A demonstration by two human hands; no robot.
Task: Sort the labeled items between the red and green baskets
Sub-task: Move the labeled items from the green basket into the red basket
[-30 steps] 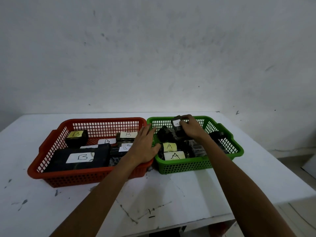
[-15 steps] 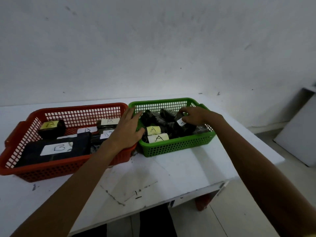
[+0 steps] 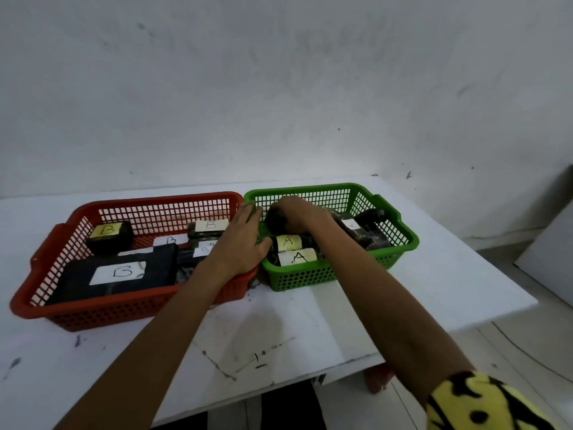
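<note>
A red basket (image 3: 40,293) on the left holds several dark items with B labels, the biggest a flat black one (image 3: 114,274). Touching it on the right, a green basket (image 3: 400,234) holds dark items with A labels (image 3: 296,257). My left hand (image 3: 240,243) lies flat with fingers apart over the two rims where the baskets meet. My right hand (image 3: 297,214) reaches into the back left of the green basket, fingers curled around a dark item (image 3: 274,220) whose label is hidden.
The baskets stand on a white scuffed table (image 3: 279,330) against a white wall. The table's right edge (image 3: 496,274) drops to a tiled floor. A white board (image 3: 548,252) leans at the far right. My right sleeve (image 3: 477,401) is yellow and black.
My right hand has let go of the labeled item at the basket's right and moved left to a dark item at the back left. My left hand stayed on the rims.
</note>
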